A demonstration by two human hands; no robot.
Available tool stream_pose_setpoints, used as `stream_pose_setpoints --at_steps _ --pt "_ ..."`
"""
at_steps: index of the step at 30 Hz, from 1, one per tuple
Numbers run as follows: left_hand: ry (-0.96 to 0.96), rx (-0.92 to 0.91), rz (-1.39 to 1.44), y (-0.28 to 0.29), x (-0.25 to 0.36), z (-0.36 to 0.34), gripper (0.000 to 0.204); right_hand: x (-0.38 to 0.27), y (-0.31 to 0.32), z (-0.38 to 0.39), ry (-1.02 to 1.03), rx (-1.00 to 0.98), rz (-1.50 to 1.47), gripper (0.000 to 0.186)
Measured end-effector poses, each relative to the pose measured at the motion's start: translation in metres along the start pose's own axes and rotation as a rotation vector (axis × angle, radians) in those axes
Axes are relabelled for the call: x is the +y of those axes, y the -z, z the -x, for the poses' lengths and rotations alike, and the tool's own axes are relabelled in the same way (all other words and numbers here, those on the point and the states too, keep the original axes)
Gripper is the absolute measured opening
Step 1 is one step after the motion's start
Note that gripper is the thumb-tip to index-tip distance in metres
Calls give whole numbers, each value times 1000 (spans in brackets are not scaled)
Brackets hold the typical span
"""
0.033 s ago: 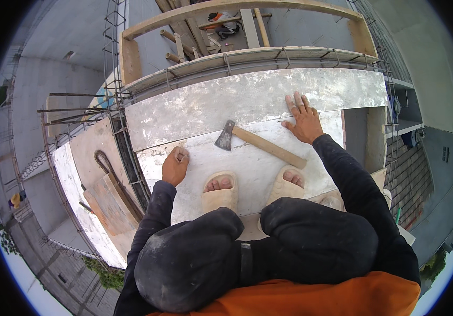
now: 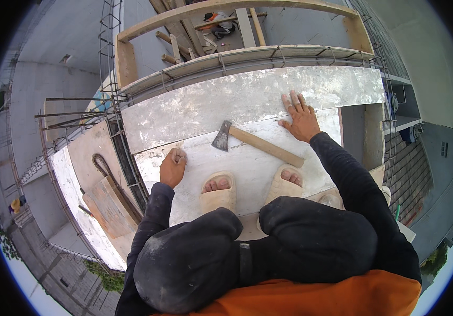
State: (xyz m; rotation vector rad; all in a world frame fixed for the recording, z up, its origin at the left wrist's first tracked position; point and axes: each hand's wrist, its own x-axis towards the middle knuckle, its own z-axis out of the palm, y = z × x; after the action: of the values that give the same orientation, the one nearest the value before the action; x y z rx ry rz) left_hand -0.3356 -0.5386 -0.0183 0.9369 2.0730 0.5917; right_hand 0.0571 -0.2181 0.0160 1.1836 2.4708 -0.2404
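Note:
A hatchet (image 2: 266,147) with a dark metal head and a pale wooden handle lies on the whitish panel (image 2: 197,181), between my hands and just beyond my feet. Flat across the seam between that panel and a mottled grey panel (image 2: 195,113) rests my right hand (image 2: 303,122), fingers spread, its fingertips on the grey one. My left hand (image 2: 172,167) is closed with curled fingers, close to the whitish panel's left part near the same seam. Whether it pinches something small is hidden. Neither hand touches the hatchet.
Beyond the panels run steel rebars (image 2: 221,64) and a wooden frame (image 2: 237,16); another person (image 2: 221,26) crouches below there. A gap (image 2: 354,131) opens at the right. Wooden boards (image 2: 109,205) lie at left beside a rebar cage (image 2: 114,95). My beige sandals (image 2: 219,199) stand on the panel.

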Motion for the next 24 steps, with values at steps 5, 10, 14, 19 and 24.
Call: stream_pose_setpoints --at_steps 5,10,14,19,24 --pt "-9 -66 125 4 -23 7 15 -10 0 -10 41 -47 -60 92" --pt "-54 -159 199 3 -38 -8 18 -3 6 -7 15 -67 -123 93" --pt "-93 -209 166 11 -40 -14 17 -4 5 -4 27 -11 -184 92" --pt "-68 -255 158 15 -31 -14 18 -6 -23 23 51 75 -178 84" --pt "-33 -248 189 22 -32 -15 23 -20 -36 46 87 148 -192 80"
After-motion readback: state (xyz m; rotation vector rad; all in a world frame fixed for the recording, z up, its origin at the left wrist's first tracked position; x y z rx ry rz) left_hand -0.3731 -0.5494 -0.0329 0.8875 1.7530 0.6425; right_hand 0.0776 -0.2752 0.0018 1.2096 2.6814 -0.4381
